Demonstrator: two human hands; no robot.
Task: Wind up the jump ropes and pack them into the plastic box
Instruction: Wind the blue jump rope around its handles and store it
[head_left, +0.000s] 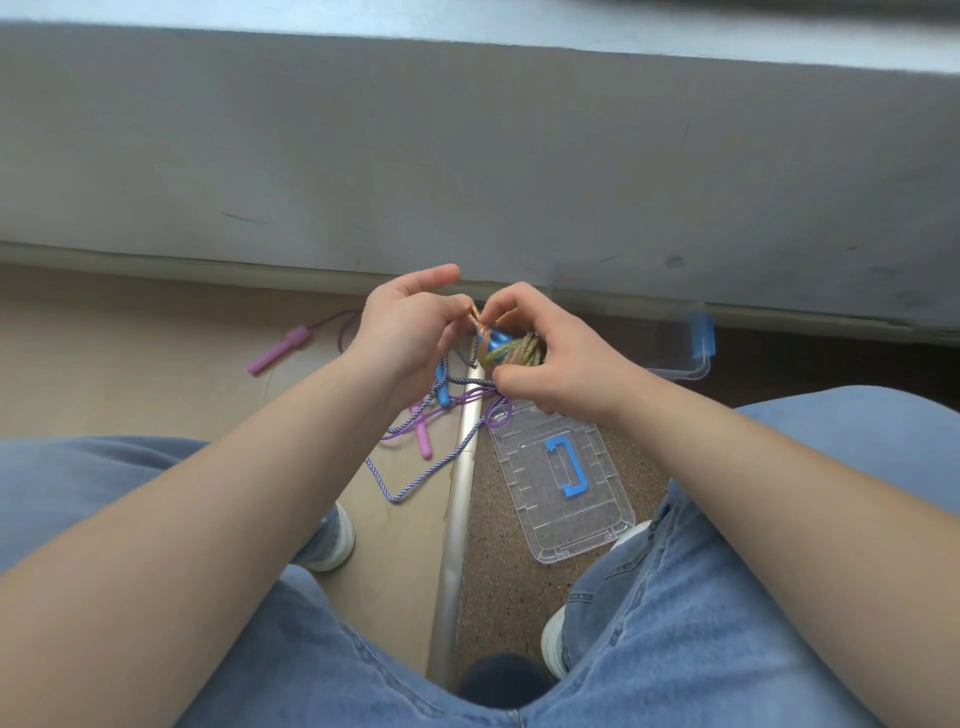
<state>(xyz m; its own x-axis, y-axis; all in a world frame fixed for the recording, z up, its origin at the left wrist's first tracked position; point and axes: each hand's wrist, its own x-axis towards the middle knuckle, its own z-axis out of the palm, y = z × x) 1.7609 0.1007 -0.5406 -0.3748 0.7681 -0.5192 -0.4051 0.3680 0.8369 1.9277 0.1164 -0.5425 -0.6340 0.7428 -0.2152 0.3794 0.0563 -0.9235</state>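
Note:
A multicoloured jump rope (511, 352) is wound into a small bundle around its blue handles. My right hand (545, 358) grips this bundle from the right. My left hand (410, 327) pinches the loose orange end of that rope at the top of the bundle. Below the hands, a blue-and-white striped rope (415, 480) with a blue handle (442, 387) lies loose on the floor. A purple rope with pink handles (280, 349) tangles with it. The clear plastic box (696, 364) with a blue latch stands at the right, mostly behind my right wrist.
The clear box lid (524, 483) with a blue carry handle lies flat on the brown carpet. A metal floor strip (457, 519) divides wood floor from carpet. A grey wall (467, 156) rises just behind. My knees and shoes frame the floor space.

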